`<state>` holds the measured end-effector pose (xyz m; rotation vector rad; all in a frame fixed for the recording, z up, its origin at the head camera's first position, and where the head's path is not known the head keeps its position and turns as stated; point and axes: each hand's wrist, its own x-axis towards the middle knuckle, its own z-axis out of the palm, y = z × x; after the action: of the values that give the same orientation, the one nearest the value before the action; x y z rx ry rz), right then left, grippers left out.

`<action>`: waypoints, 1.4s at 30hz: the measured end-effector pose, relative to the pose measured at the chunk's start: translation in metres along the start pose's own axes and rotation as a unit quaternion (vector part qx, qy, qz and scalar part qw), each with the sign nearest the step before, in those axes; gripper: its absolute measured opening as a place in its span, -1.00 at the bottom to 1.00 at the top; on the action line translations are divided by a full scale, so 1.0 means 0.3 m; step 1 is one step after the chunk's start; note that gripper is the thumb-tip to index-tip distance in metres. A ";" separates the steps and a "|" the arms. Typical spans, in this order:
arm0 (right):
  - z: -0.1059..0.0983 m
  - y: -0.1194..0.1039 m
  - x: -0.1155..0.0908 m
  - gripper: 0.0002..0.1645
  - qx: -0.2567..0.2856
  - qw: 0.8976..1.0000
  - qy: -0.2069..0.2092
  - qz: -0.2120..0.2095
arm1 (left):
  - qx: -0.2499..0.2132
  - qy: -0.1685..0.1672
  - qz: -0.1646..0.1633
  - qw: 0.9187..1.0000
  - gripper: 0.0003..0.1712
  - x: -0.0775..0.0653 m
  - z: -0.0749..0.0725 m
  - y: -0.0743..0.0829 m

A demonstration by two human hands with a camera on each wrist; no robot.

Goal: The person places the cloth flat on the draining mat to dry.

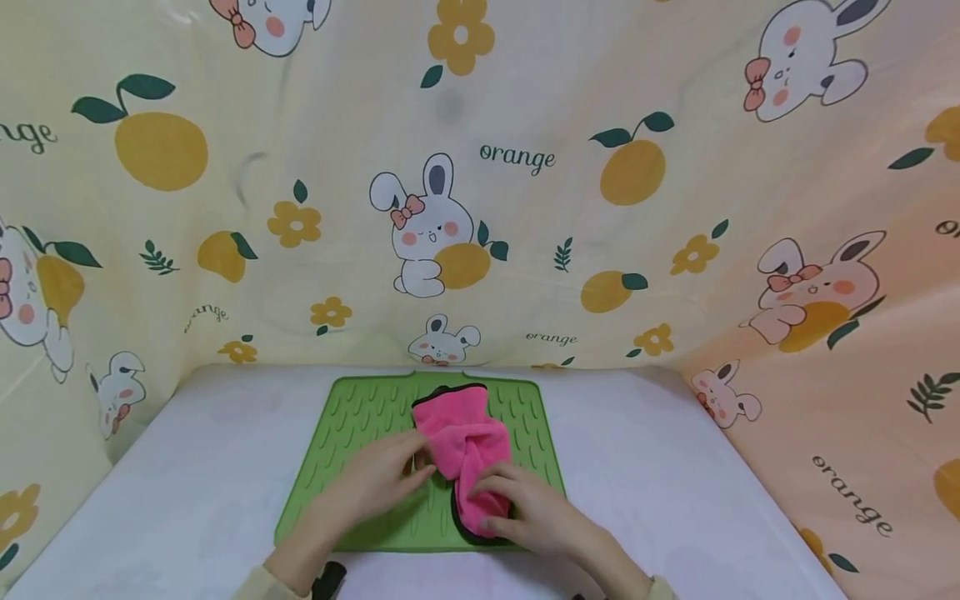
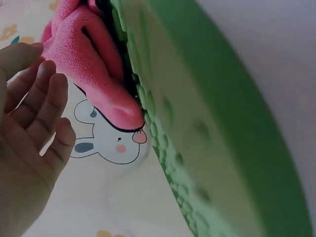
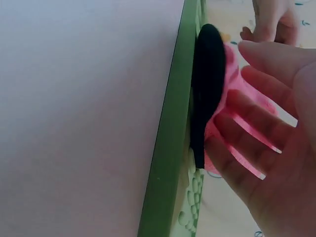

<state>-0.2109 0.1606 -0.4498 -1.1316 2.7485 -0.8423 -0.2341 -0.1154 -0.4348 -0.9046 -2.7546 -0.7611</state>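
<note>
A pink cloth with black edging lies bunched and twisted on a green ridged mat. Beside the cloth's left side is my left hand, its fingers loosely bent. In the left wrist view, the fingertips of that left hand are right at the fuzzy pink cloth, with nothing gripped. Over the cloth's near right part lies my right hand. From the right wrist, the right hand shows spread, slightly bent fingers against the pink fabric, just behind its black edge.
The mat lies on a white table surface. A patterned sheet with rabbits and oranges rises behind the table and along both sides. Near my left forearm, a small black object shows at the bottom of the head view.
</note>
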 end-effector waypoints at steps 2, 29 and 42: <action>-0.004 0.001 0.005 -0.65 -0.007 1.000 -0.011 0.000 | -0.008 -0.010 -0.013 1.000 -0.91 0.022 0.007 0.002; 0.008 0.008 0.044 -0.59 -0.028 0.998 -0.057 0.007 | -0.060 -0.053 -0.078 0.994 -0.79 0.138 0.101 0.033; -0.028 0.031 0.035 -0.66 0.090 0.994 -0.056 0.010 | -0.045 0.007 -0.048 0.998 -0.84 0.143 0.079 0.014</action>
<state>-0.2264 0.1630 -0.4457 -1.0806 2.5318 -0.9690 -0.2658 -0.0785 -0.4413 -0.7843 -2.7892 -0.9104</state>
